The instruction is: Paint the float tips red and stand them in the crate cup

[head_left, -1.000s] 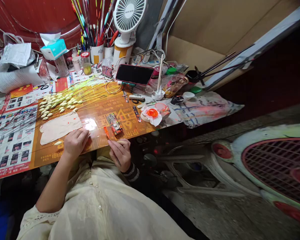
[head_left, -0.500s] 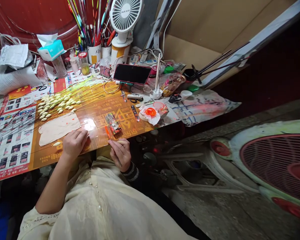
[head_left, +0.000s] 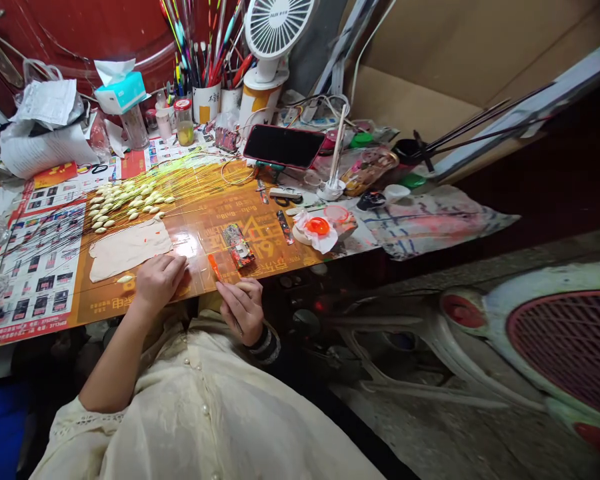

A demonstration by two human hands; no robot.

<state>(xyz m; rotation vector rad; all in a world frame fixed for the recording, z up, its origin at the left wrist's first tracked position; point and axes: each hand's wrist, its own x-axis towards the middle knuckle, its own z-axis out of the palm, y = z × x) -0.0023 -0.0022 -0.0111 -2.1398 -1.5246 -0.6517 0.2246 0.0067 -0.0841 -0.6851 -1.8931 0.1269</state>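
Note:
My left hand (head_left: 161, 283) rests at the table's front edge beside a pale cloth (head_left: 130, 250). Its fingers are pinched together, and whatever is between them is too small to make out. My right hand (head_left: 243, 308) grips a slim brush-like tool with an orange tip (head_left: 214, 267), its thin end poking out below the fingers. Just beyond that tip lies a paint-smeared dark block (head_left: 239, 247). One pale, spindle-shaped float body (head_left: 126, 279) lies between the cloth and the table edge. Several more pale float bodies (head_left: 125, 201) on thin stems are heaped behind the cloth.
Orange paint (head_left: 318, 227) sits in a tissue-wrapped dish to the right. Behind stand a phone (head_left: 283, 145), a small white fan (head_left: 279, 27), a jar (head_left: 184, 123) and cups of brushes (head_left: 206, 103). A larger fan (head_left: 565, 333) stands at the right, near a pale plastic chair (head_left: 420, 360).
The view has swung slightly left, so the table's things appear farther right. Both hands keep their grips, and the orange tip sits a little farther left of the dark block.

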